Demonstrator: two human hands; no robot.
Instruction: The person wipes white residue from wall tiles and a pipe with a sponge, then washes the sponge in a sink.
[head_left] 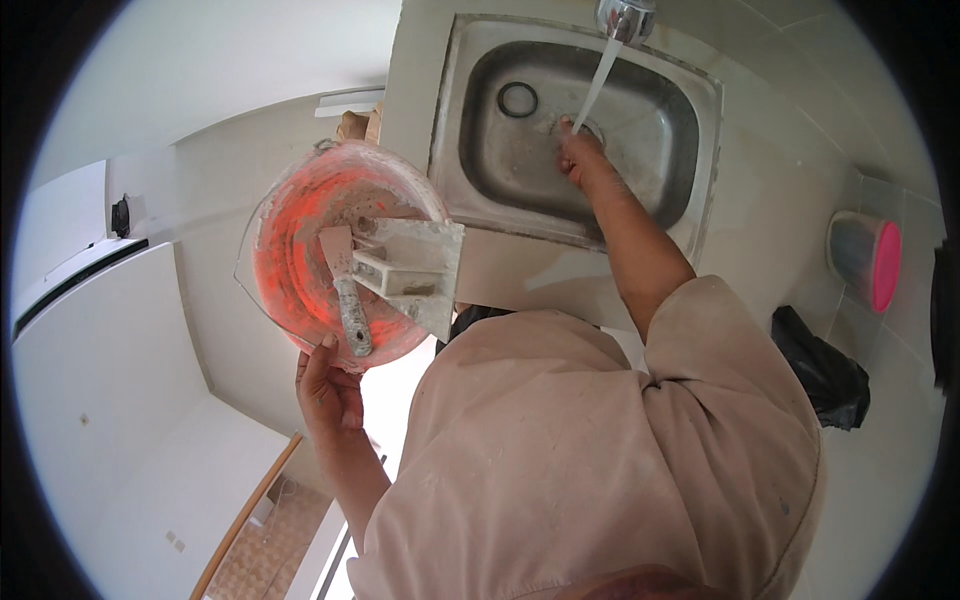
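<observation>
At the left, my left hand (330, 390) is closed on the rim of an orange plastic bucket (290, 245) crusted with grey mortar. A putty knife (347, 300) with a dirty handle lies in the bucket. Beside it a pale plastic float (425, 262), grip side showing, rests across the bucket's right rim. My right hand (582, 158) is low in the steel sink (480, 160), under the water stream (597, 88) and by the drain. Its fingers are curled together; what they hold, if anything, is hidden. A black rubber ring (517, 99) lies on the sink floor.
The metal faucet (626, 20) runs at the sink's far edge. A pale countertop (540, 270) surrounds the sink. To the right are a container with a pink lid (886, 266) and a black plastic bag (818, 370). A wooden rail (245, 515) stands at lower left.
</observation>
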